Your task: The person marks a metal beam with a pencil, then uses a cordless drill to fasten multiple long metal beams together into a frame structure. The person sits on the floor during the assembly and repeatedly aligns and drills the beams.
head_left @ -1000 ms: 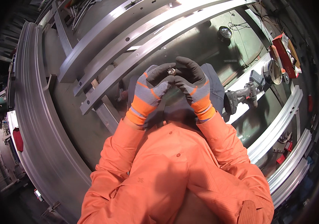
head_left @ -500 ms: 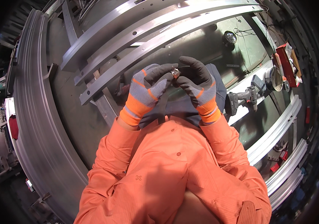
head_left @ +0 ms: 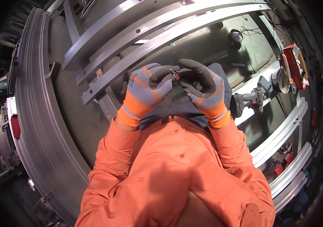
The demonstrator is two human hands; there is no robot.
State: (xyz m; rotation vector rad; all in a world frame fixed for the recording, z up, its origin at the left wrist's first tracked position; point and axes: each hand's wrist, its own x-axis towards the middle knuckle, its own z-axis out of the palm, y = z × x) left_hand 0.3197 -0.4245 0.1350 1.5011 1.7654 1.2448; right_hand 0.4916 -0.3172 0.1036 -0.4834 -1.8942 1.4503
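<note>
A small shiny metal part (head_left: 175, 74), its kind too small to make out, is held up in front of my lap between both hands. My left hand (head_left: 149, 84), in a grey and orange glove with dark fingertips, pinches it from the left. On the other side my right hand (head_left: 205, 85), gloved alike, has its fingers curled, with thumb and forefinger tips at the part. The fingertips hide much of it.
Long metal bars (head_left: 131, 58) with holes lie beyond my hands. Stacked metal profiles (head_left: 42, 113) run along the left. To the right are a cordless drill (head_left: 250, 99), a red box (head_left: 293, 64) and more profiles (head_left: 282, 138). A round shiny lamp (head_left: 236, 36) stands on the floor.
My right hand has turned and its fingers have curled in closer to the metal part. Both hands have shifted a little, and the part has turned slightly.
</note>
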